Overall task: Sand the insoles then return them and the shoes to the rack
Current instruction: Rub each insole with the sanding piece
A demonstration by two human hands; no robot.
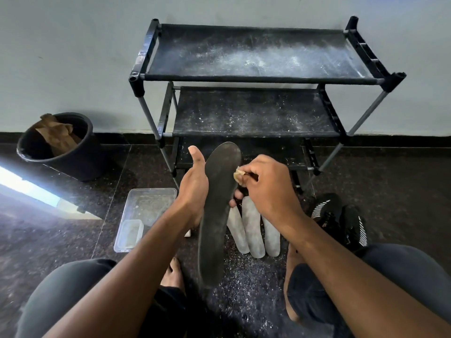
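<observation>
**Insole under the paper, rack waiting dusty**

A seated person's left hand (194,184) cradles a dark insole (218,208) from behind, thumb raised along its left edge and fingertips curling out past its right edge. The right hand (268,189) pinches a small scrap of sandpaper (238,176) against that right edge, near the toe end. The insole stands long and unsupported below the left fingers; judged from this grip, hard strokes could flex it or twist it loose, and the small scrap could slip from the pinch.

Just beyond and below the fingers, three pale insoles (252,228) lie side by side on the floor, with grit scattered toward the knees. Right of the right hand sit black shoes (339,215); left of the left hand, a clear plastic tray (156,201). Past the fingertips stands the rack (256,76), its shelves bare of shoes but powdered with dust. Far left, a black bucket (70,147) holds brown paper.
</observation>
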